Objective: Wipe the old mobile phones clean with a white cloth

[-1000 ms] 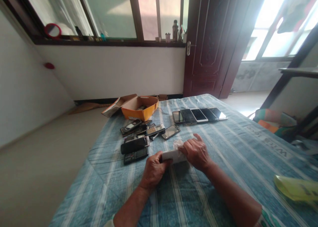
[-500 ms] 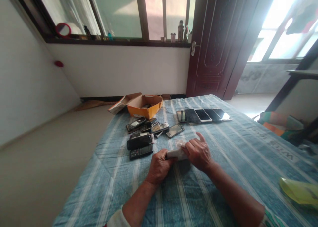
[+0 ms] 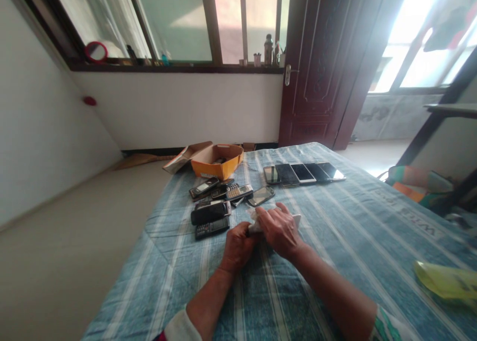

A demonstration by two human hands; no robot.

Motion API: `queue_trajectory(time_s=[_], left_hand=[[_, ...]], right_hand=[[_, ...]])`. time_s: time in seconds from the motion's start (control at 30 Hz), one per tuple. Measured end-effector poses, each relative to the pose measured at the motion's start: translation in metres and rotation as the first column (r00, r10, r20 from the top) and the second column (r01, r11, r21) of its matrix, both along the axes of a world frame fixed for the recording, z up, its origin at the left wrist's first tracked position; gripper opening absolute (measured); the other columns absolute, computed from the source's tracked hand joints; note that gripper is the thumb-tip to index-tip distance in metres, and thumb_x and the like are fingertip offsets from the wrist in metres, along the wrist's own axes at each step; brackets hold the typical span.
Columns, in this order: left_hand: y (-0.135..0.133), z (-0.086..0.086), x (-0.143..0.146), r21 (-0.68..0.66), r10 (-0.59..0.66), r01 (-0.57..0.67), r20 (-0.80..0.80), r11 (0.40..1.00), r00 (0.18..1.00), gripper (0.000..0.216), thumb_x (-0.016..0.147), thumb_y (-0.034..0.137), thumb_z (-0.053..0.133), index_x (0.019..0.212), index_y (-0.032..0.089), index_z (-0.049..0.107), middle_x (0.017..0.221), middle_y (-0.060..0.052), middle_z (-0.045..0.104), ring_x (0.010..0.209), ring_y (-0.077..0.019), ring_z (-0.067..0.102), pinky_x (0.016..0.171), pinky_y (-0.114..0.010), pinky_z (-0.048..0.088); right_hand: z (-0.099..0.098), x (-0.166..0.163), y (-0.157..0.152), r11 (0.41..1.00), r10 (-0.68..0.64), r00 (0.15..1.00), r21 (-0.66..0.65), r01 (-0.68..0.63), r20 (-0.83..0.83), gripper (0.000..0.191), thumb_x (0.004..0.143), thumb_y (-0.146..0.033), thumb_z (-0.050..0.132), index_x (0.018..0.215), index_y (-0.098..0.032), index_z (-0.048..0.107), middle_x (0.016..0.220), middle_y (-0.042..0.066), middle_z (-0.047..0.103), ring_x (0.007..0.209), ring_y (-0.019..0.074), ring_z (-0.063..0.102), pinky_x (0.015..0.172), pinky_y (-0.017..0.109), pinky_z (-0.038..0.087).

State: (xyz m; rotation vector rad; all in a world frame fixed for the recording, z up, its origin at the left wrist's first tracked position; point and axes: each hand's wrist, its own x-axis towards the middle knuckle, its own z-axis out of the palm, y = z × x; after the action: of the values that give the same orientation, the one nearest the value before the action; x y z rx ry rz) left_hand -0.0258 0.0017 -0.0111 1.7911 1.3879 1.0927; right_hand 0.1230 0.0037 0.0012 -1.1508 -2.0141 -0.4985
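My left hand [image 3: 238,246] is closed round the left end of a whitish phone [image 3: 297,220], held just above the bed's striped blue cover. Over the phone's face lies my right hand [image 3: 278,229], its bent fingers pressing a crumpled white tissue [image 3: 253,214] onto it. Most of the phone is hidden under that hand. Beyond my hands rests a phone with a grey screen [image 3: 262,196]. Left of it is a loose pile of older phones, among them a keypad phone [image 3: 239,192] and a black keypad phone [image 3: 212,228].
An open orange cardboard box [image 3: 223,169] stands behind the pile with dark items inside. Several smartphones [image 3: 303,173] lie in a row at the back right. A yellow plastic packet [image 3: 445,280] is at the right on the striped cover [image 3: 335,241].
My right hand has slid left along the phone with the tissue, toward my left hand. The phone's right end now shows past it. My left hand keeps its grip.
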Motion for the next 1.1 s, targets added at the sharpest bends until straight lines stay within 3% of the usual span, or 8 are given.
queue_trajectory(time_s=[0.17, 0.37, 0.7, 0.83, 0.93, 1.1], left_hand=[[-0.001, 0.003, 0.0, 0.001, -0.001, 0.001, -0.01, 1.0, 1.0, 0.025, 0.064, 0.039, 0.064, 0.056, 0.019, 0.052, 0.056, 0.005, 0.046, 0.057, -0.0121, 0.043, 0.054, -0.022, 0.033], [0.0, 0.001, 0.0, 0.006, -0.002, 0.002, -0.021, 1.0, 1.0, 0.02, 0.066, 0.035, 0.062, 0.058, 0.018, 0.054, 0.057, 0.005, 0.046, 0.056, -0.0121, 0.043, 0.054, -0.023, 0.032], [-0.002, -0.001, 0.004, 0.094, -0.027, 0.03, -0.025, 0.995, 0.999, 0.017, 0.069, 0.023, 0.06, 0.055, 0.018, 0.051, 0.056, 0.005, 0.049, 0.057, -0.0107, 0.045, 0.056, -0.022, 0.035], [-0.002, -0.003, 0.004, 0.104, -0.039, 0.042, -0.033, 0.994, 0.999, 0.018, 0.071, 0.019, 0.056, 0.055, 0.018, 0.049, 0.058, 0.005, 0.049, 0.057, -0.0101, 0.045, 0.057, -0.022, 0.035], [-0.002, -0.004, 0.004, 0.089, -0.03, 0.033, -0.041, 0.995, 0.999, 0.017, 0.069, 0.02, 0.06, 0.056, 0.018, 0.05, 0.056, 0.006, 0.046, 0.057, -0.0104, 0.044, 0.056, -0.022, 0.032], [-0.001, -0.004, 0.004, 0.06, -0.008, 0.01, -0.045, 0.998, 0.999, 0.018, 0.068, 0.02, 0.063, 0.055, 0.018, 0.05, 0.056, 0.007, 0.045, 0.056, -0.0105, 0.044, 0.054, -0.022, 0.031]], right_hand=[[-0.003, 0.016, 0.002, 1.0, 0.007, 1.0, 0.009, -0.007, 0.008, 0.031, 0.095, -0.021, 0.041, 0.068, -0.02, 0.056, 0.06, -0.002, 0.054, 0.06, 0.0128, 0.049, 0.097, 0.033, 0.03], [-0.006, 0.048, 0.011, 0.987, -0.153, 0.988, 0.05, 0.154, -0.025, 0.042, 0.098, -0.033, 0.039, 0.061, -0.019, 0.051, 0.054, -0.002, 0.052, 0.054, 0.0117, 0.047, 0.097, 0.034, 0.031], [-0.004, -0.009, 0.009, 0.994, -0.073, 0.997, 0.079, 0.071, 0.027, 0.04, 0.096, -0.034, 0.042, 0.06, -0.02, 0.053, 0.053, -0.002, 0.055, 0.054, 0.0125, 0.049, 0.1, 0.037, 0.029], [-0.004, -0.016, 0.007, 0.996, -0.031, 0.998, 0.079, 0.026, 0.054, 0.038, 0.096, -0.031, 0.042, 0.061, -0.02, 0.053, 0.054, -0.002, 0.055, 0.054, 0.0128, 0.049, 0.099, 0.036, 0.029], [-0.003, -0.002, 0.008, 0.994, -0.04, 0.999, 0.099, 0.036, 0.035, 0.04, 0.096, -0.03, 0.04, 0.06, -0.02, 0.053, 0.052, -0.002, 0.054, 0.052, 0.012, 0.049, 0.1, 0.035, 0.029], [-0.007, 0.036, 0.016, 0.983, -0.162, 0.987, 0.083, 0.163, -0.014, 0.045, 0.097, -0.032, 0.039, 0.056, -0.02, 0.051, 0.049, -0.003, 0.054, 0.049, 0.0107, 0.047, 0.097, 0.033, 0.03]])
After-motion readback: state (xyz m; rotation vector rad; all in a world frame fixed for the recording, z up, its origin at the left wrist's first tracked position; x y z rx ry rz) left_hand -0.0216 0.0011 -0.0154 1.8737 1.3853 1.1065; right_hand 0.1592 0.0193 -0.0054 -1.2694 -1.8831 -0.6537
